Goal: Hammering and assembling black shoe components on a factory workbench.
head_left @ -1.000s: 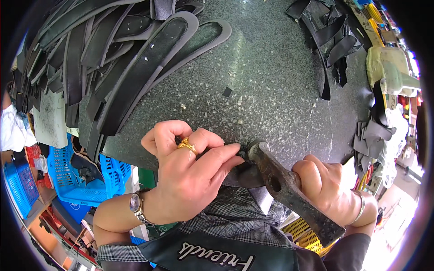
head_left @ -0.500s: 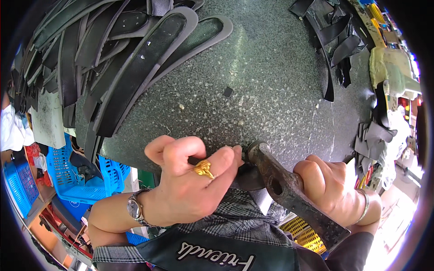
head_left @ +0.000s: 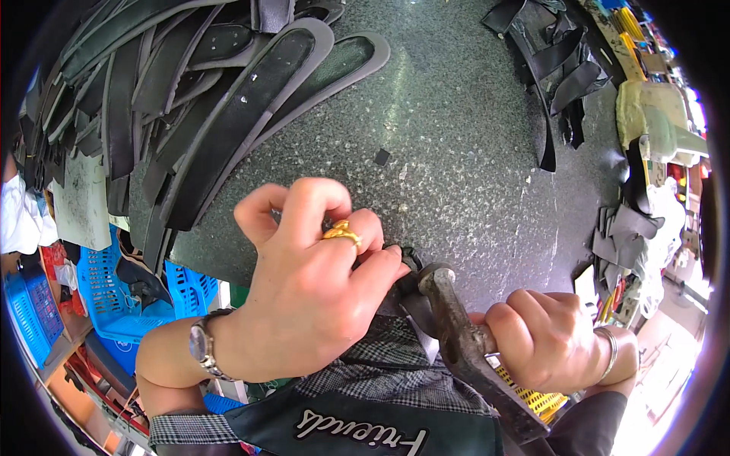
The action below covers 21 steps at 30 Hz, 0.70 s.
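The black strip is at the near edge of the speckled tabletop, its upper end pinched between the fingertips of your left hand, the other fingers bent. Just beside it is the hammer, its handle wrapped by your right hand's curled fingers; whether hammer and strip touch, I cannot tell. Farther out, black straps heap left and dark scraps lie right.

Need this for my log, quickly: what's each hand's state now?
Left hand: closed, apparently pinching a dark strip.
Right hand: closed, holding a hammer.
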Motion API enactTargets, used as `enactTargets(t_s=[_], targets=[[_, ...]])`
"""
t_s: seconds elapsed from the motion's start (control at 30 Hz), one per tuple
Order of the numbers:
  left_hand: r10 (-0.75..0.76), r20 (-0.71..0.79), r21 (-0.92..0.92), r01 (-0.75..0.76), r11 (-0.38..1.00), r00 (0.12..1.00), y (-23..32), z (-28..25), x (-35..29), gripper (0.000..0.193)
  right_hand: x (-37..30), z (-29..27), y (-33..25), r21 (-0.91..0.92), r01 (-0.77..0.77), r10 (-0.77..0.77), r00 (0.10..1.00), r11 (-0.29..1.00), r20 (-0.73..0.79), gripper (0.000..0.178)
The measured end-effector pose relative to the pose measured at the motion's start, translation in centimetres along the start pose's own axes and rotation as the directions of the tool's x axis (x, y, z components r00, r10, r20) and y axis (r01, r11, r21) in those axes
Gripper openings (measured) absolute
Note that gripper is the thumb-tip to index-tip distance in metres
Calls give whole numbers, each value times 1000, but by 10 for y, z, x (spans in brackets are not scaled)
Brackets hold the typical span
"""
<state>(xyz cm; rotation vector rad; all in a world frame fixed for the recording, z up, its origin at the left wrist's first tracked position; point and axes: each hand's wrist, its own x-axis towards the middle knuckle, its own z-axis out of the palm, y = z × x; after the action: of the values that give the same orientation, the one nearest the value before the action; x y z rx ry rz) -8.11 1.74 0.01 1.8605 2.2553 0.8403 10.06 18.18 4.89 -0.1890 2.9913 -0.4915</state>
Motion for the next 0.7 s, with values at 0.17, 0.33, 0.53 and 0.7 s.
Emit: enactTargets(t_s=[0.17,0.33,0.53,0.7], targets=[[242,202,-76,-231,970,949,-8,-5,27,20,-3,5,-4,-93,24,-28,999,995,-47,22],[227,186,96,-248,964,956,-1,-2,14,19,-5,-4,0,13,6,-6,1000,1000,-29,22],[163,91,298,-183,937,982,11,10,-2,15,-6,6,1,38,9,-8,999,999,-48,23],[80,100,312,-107,944,992,10,16,-6,12,-7,6,-3,-20,13,-13,1000,1000,-26,23]])
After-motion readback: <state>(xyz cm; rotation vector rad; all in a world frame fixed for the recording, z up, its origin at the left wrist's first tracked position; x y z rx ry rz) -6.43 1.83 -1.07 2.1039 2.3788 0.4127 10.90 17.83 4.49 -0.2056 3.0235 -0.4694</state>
